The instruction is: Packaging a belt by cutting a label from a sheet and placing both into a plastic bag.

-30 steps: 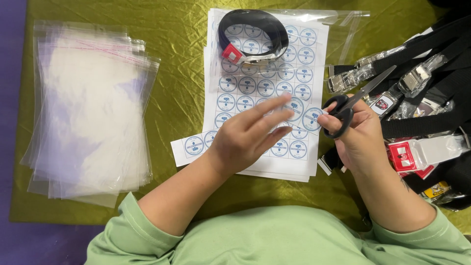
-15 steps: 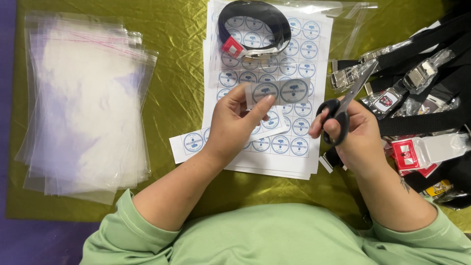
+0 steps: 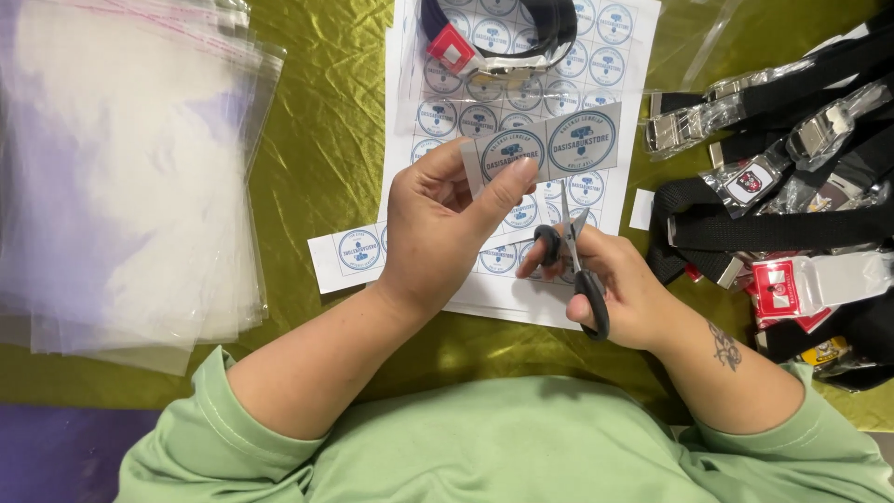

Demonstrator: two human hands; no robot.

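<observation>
My left hand [image 3: 445,224] pinches a short strip of two round blue-and-white stickers [image 3: 549,144], lifted above the sticker sheet [image 3: 610,65]. My right hand [image 3: 615,289] grips small black-handled scissors [image 3: 575,265], blades pointing up toward the strip's lower edge. The sheet of round stickers lies on an olive-gold cloth [image 3: 326,121]. A cut strip of stickers [image 3: 346,253] rests on the cloth left of my left wrist.
A stack of clear plastic bags [image 3: 121,177] lies at the left. A coiled black belt with a red tag [image 3: 503,37] sits on the sheet's top. Several wrapped black belts with metal buckles [image 3: 792,177] are piled at the right.
My left hand picked a two-sticker strip off the sheet and raised it. My right hand turned the scissors from pointing right to pointing up under the strip.
</observation>
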